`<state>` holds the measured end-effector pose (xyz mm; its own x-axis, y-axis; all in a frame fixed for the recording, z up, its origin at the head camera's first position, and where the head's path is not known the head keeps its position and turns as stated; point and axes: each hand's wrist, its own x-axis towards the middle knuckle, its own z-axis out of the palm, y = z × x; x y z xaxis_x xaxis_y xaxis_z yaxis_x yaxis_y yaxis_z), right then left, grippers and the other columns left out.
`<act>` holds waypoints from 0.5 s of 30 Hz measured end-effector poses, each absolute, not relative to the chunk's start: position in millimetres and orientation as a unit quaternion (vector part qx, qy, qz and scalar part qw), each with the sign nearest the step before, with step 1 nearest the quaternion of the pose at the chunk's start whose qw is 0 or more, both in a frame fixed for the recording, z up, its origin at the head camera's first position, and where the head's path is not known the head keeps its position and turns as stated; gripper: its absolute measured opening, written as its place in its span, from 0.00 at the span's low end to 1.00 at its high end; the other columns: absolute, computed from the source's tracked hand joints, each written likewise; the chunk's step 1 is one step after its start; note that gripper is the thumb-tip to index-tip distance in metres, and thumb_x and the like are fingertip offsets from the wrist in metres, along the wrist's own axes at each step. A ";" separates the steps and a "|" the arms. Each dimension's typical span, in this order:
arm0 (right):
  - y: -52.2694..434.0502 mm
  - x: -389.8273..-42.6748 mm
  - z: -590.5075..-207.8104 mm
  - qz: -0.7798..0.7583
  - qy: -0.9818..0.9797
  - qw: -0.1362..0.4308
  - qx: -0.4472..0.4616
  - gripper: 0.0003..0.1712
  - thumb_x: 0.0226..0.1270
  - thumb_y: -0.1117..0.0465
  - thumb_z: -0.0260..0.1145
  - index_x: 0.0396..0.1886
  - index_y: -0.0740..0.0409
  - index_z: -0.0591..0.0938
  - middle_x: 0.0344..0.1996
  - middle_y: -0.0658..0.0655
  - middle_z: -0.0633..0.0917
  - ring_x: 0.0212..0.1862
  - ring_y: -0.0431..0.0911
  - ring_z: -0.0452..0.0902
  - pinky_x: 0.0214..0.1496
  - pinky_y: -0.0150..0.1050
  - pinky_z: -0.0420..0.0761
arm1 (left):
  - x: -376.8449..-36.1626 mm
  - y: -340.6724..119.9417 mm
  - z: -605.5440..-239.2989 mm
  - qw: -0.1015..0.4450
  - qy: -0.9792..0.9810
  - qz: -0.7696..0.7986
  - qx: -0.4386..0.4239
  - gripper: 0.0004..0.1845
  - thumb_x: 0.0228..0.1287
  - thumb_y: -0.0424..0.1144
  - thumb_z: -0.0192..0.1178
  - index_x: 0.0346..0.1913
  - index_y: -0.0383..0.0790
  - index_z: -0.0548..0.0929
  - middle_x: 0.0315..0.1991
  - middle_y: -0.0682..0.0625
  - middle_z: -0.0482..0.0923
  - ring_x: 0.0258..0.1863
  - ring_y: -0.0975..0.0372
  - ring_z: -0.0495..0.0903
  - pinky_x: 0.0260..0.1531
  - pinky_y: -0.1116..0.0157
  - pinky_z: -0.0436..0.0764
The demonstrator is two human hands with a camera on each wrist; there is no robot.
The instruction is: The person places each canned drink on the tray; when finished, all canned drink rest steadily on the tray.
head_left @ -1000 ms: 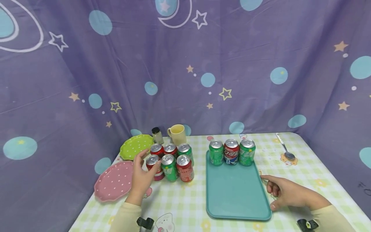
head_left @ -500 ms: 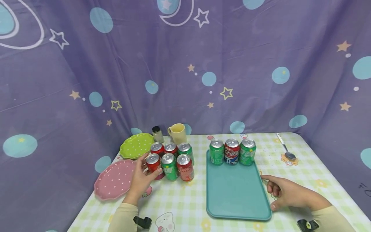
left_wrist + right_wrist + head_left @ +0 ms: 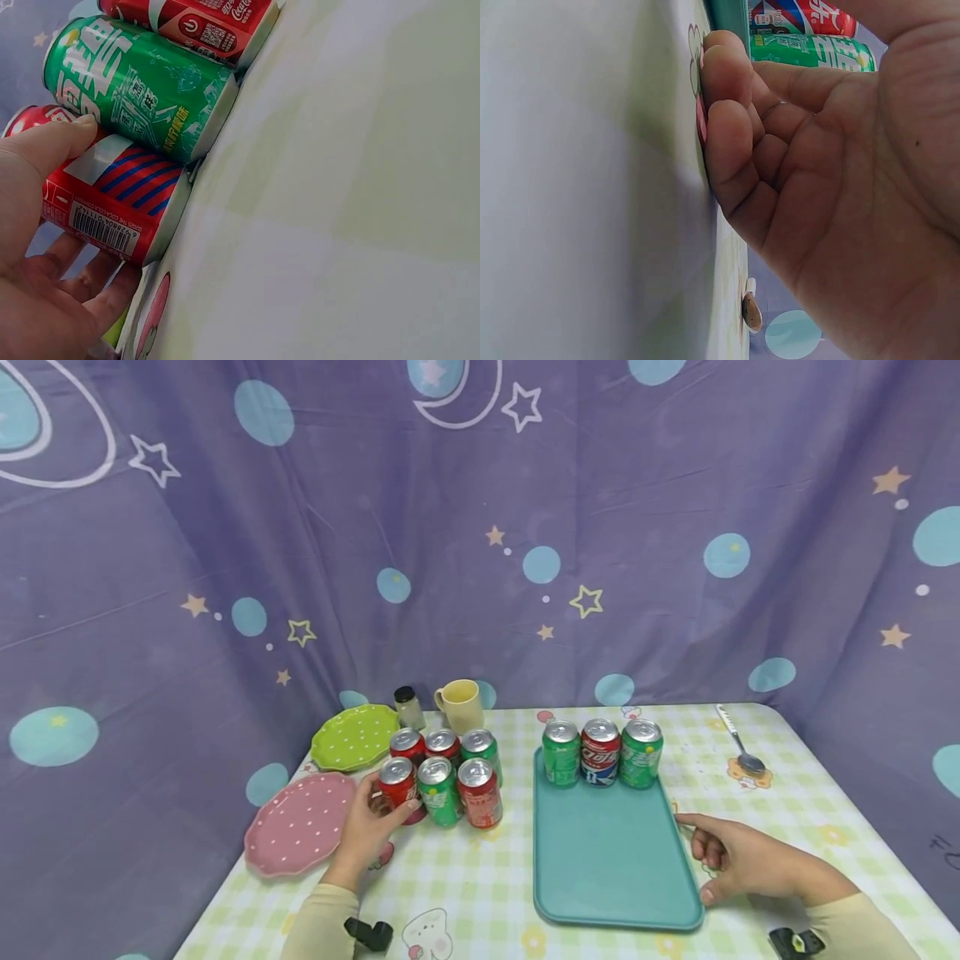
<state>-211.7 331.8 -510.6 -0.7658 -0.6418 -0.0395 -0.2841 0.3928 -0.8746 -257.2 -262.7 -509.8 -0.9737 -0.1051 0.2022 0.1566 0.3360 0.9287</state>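
One red can (image 3: pixel 397 787): upright on the counter (image 3: pixel 480 893), leftmost in the front row, tight beside a green can (image 3: pixel 440 797).
Left hand (image 3: pixel 366 828): clamped round the red can, thumb on its near side, fingers on the far side; the base looks to be resting on the counter, so no lift shows.
Group: six cans in two rows of three, the held one included.
Tray (image 3: pixel 615 860): three more cans in a row at its far end, a green one (image 3: pixel 561 760), a red one (image 3: pixel 600 760) and another green one (image 3: pixel 641 760).
Right hand (image 3: pixel 750 862): apart from the left, index finger reaching the tray's right rim, thumb by the near corner, other fingers loosely bent; it pinches nothing.
Progress: part-done, I judge, with three cans on the tray and six off it.
Open room: bare tray from the cans to the near rim; bare cloth between group and tray.
Edges: the pink plate (image 3: pixel 296 827) sits close to the left hand, so moving rightward looks freer; the raised rim probably calls for some lift.
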 end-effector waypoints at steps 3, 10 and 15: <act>331.0 -212.6 -510.6 -0.467 0.816 0.186 -0.286 0.65 0.51 0.58 0.86 0.77 0.80 0.55 0.40 0.61 0.76 0.34 0.42 0.73 0.32 0.38 0.76 | -256.6 -262.3 -509.3 0.110 -0.809 -0.577 -0.005 0.41 0.62 0.35 0.77 0.74 0.40 0.67 0.65 0.40 0.73 0.64 0.46 0.77 0.66 0.49 0.76; 328.7 -211.8 -508.2 -0.489 0.798 0.190 -0.297 0.64 0.52 0.63 0.85 0.76 0.83 0.53 0.39 0.62 0.76 0.32 0.47 0.71 0.30 0.39 0.73 | -242.2 -250.9 -485.5 0.102 -0.803 -0.587 -0.001 0.39 0.62 0.28 0.75 0.73 0.34 0.66 0.63 0.35 0.73 0.64 0.41 0.76 0.65 0.46 0.76; 327.3 -210.6 -507.3 -0.490 0.797 0.193 -0.295 0.64 0.52 0.63 0.84 0.76 0.83 0.53 0.39 0.62 0.76 0.33 0.47 0.71 0.30 0.39 0.73 | -239.2 -248.9 -483.1 0.112 -0.806 -0.581 -0.002 0.40 0.62 0.28 0.75 0.73 0.33 0.66 0.63 0.35 0.74 0.62 0.42 0.78 0.62 0.52 0.79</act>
<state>-210.6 327.3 -507.3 -0.7516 -0.6594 -0.0179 -0.2820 0.3458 -0.8949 -239.2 -248.9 -483.1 -0.9748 -0.1279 0.1827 0.1329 0.3246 0.9365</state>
